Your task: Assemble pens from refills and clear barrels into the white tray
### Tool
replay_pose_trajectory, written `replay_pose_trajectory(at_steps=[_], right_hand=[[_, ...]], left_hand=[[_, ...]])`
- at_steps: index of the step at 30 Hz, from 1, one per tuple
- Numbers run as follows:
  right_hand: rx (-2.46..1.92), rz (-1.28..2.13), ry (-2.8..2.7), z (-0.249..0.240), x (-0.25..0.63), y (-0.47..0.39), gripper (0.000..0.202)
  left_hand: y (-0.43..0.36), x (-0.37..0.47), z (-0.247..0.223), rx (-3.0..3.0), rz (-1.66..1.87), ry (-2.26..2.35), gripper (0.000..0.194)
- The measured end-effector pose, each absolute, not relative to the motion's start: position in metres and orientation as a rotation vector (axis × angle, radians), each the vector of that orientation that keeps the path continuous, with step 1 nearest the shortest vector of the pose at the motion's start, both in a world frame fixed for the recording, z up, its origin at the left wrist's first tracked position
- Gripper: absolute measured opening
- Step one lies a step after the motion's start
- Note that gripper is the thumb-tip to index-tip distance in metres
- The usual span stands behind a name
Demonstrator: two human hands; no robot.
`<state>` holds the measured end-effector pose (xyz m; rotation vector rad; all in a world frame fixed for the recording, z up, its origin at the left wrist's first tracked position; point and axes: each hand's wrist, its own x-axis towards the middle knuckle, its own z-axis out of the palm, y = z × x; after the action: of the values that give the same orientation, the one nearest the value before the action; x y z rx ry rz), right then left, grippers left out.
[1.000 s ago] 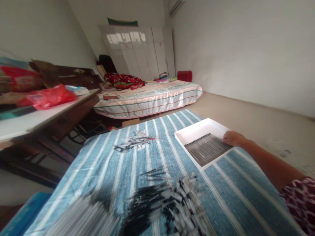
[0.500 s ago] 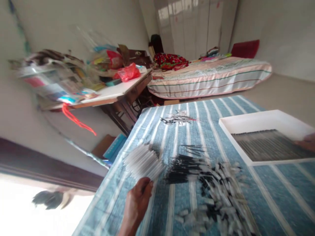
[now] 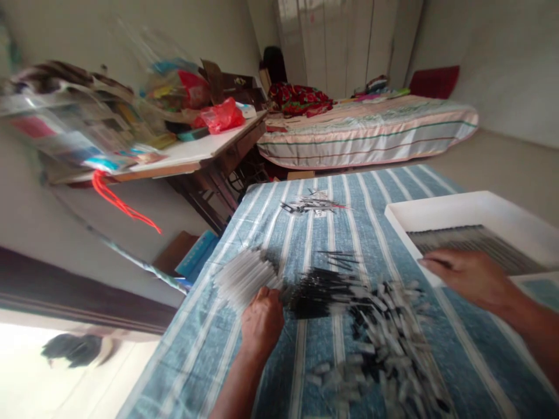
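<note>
My left hand (image 3: 262, 319) is closed at the near right end of a pile of pale, translucent tubes like pen barrels (image 3: 244, 276). Its fingertips touch the pile, but what they pinch is hidden. My right hand (image 3: 474, 276) has its fingers pressed together over the near left wall of a white box (image 3: 502, 203). Whatever it may hold is too small to make out. Inside the box lies a neat row of dark-tipped pens (image 3: 484, 244). Between the hands are a stack of thin black pieces (image 3: 318, 291) and a loose heap of white and black pieces (image 3: 397, 337).
Blue striped cloth (image 3: 209, 361) covers the table. Some thin black sticks (image 3: 338, 259) and a small pile of slim parts (image 3: 312, 203) lie farther back. A cluttered side table (image 3: 192, 160) stands at the left, and a bed (image 3: 371, 131) is behind.
My right hand has come left from the far edge of the box to its near left wall. My left hand has moved slightly up and right, onto the tubes' end.
</note>
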<state>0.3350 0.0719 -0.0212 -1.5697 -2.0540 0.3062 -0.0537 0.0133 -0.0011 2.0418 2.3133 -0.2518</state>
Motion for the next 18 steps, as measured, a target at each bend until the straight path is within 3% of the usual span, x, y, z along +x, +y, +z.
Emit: replay_pose_trajectory(at_steps=[7, 18], right_hand=[[-1.449, 0.366, -2.558, 0.001, 0.211, 0.048, 0.025], [-1.55, 0.281, -2.82, -0.012, 0.175, 0.067, 0.027]], left_hand=[[0.016, -0.051, -0.002, 2.131, -0.291, 2.268, 0.024], [0.009, -0.055, -0.003, 2.165, -0.279, 2.2, 0.021]])
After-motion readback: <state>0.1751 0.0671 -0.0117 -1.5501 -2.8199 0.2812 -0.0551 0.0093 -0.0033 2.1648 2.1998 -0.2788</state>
